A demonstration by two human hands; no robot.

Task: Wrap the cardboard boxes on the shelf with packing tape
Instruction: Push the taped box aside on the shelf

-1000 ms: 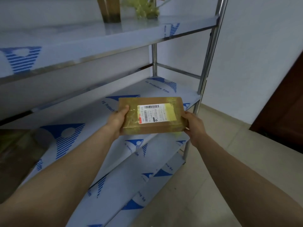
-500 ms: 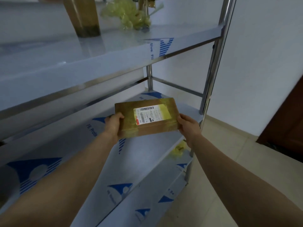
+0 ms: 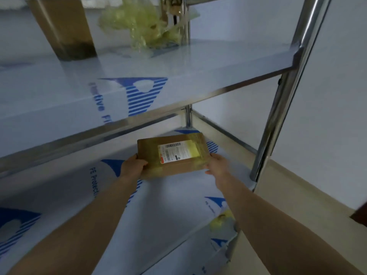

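A flat cardboard box [image 3: 172, 153] with a white shipping label and glossy yellowish tape lies low over the middle shelf [image 3: 170, 197], near its back right corner. My left hand [image 3: 132, 165] grips the box's near left corner, thumb on top. My right hand [image 3: 217, 163] holds its right edge, fingers underneath. Whether the box touches the shelf I cannot tell.
A tall cardboard box [image 3: 63, 26] and a crumpled wad of yellowish tape [image 3: 143, 22] stand on the upper shelf [image 3: 178, 70]. A chrome post [image 3: 282, 102] rises at the right. Another yellowish scrap [image 3: 220, 221] lies by the lower shelf's right edge. White wall and tiled floor lie beyond.
Both hands have carried the box forward and deeper under the upper shelf, down toward the middle shelf's back right corner. My view has moved closer to the rack.
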